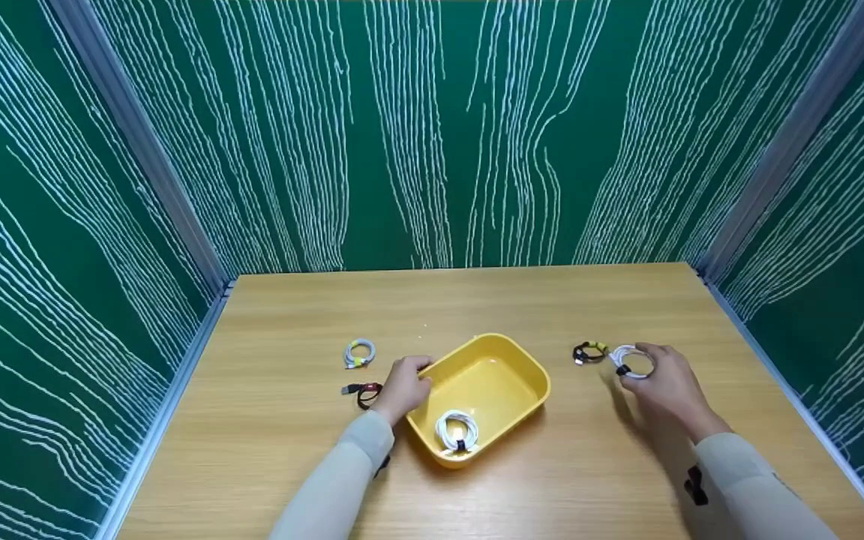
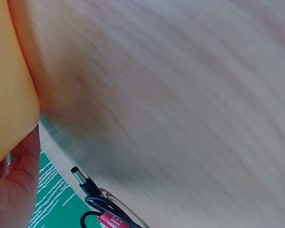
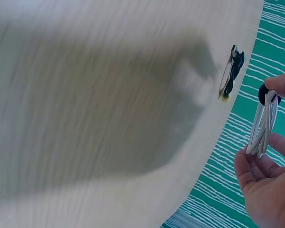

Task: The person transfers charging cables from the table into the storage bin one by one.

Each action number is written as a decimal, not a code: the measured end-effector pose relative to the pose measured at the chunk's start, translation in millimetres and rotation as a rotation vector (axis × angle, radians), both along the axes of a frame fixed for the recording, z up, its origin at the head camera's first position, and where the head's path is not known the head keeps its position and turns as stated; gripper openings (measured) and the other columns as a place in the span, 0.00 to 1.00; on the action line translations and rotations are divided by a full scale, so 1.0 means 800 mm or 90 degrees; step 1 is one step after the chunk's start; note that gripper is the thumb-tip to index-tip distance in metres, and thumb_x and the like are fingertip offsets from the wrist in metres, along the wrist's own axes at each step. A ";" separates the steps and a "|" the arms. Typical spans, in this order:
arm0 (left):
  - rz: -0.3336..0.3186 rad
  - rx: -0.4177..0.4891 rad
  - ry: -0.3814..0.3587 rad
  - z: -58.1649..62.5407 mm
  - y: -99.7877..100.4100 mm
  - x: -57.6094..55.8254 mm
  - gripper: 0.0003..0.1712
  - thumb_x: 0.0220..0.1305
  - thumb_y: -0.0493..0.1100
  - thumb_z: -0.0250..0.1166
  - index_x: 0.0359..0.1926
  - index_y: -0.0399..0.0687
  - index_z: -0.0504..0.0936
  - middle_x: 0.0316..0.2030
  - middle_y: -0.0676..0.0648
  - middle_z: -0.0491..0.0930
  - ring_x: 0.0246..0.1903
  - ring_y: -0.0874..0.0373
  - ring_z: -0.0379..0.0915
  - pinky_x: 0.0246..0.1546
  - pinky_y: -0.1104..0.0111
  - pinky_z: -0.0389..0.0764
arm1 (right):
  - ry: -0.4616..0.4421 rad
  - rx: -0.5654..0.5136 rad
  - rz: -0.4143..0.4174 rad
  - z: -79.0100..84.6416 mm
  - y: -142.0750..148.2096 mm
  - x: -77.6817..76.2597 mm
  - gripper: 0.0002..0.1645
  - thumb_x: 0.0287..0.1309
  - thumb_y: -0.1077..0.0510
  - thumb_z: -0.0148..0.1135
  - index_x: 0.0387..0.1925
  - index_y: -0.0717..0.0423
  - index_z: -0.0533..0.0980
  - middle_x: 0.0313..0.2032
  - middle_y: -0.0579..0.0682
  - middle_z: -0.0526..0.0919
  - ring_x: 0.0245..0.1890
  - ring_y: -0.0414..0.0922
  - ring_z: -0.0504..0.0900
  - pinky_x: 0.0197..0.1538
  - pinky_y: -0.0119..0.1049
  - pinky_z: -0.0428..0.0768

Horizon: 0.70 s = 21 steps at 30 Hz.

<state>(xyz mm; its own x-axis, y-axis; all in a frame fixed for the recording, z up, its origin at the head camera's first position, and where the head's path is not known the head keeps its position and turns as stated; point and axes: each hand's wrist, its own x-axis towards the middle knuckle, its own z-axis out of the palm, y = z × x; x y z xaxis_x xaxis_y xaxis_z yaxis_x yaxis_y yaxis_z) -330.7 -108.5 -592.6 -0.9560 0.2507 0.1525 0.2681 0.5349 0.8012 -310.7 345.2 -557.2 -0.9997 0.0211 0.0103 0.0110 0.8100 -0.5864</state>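
A yellow tub sits mid-table with one coiled white cable inside. My left hand grips the tub's left rim. My right hand pinches a coiled white cable with a black tie just above the table, right of the tub; the right wrist view shows that coil between my fingers. A black cable with a yellow tie lies just left of it, also visible from the right wrist.
A black cable with a red tie lies beside my left hand, its plug showing in the left wrist view. A white coil with a yellow tie lies further back left. Green patterned walls enclose the wooden table.
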 end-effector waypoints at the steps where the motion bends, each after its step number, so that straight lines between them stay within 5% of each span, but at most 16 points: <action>1: 0.001 0.000 0.000 0.000 0.000 0.000 0.20 0.60 0.25 0.58 0.48 0.35 0.90 0.41 0.39 0.90 0.34 0.58 0.75 0.40 0.68 0.80 | 0.007 0.003 0.005 0.001 -0.001 0.000 0.48 0.62 0.55 0.74 0.75 0.76 0.65 0.70 0.81 0.68 0.70 0.78 0.67 0.71 0.74 0.68; 21: -0.002 -0.003 -0.001 -0.002 -0.001 -0.002 0.18 0.60 0.25 0.59 0.48 0.34 0.90 0.41 0.39 0.90 0.36 0.57 0.78 0.43 0.66 0.83 | 0.038 -0.012 0.027 0.008 -0.024 0.004 0.48 0.60 0.56 0.77 0.74 0.74 0.68 0.68 0.79 0.70 0.61 0.72 0.77 0.64 0.70 0.77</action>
<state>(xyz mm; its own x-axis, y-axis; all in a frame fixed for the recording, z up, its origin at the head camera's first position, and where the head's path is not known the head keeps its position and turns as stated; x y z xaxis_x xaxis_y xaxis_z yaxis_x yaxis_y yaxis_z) -332.6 -109.1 -594.6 -0.9553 0.2550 0.1497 0.2688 0.5379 0.7990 -307.2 325.8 -550.9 -0.9974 -0.0204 0.0696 -0.0582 0.7978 -0.6001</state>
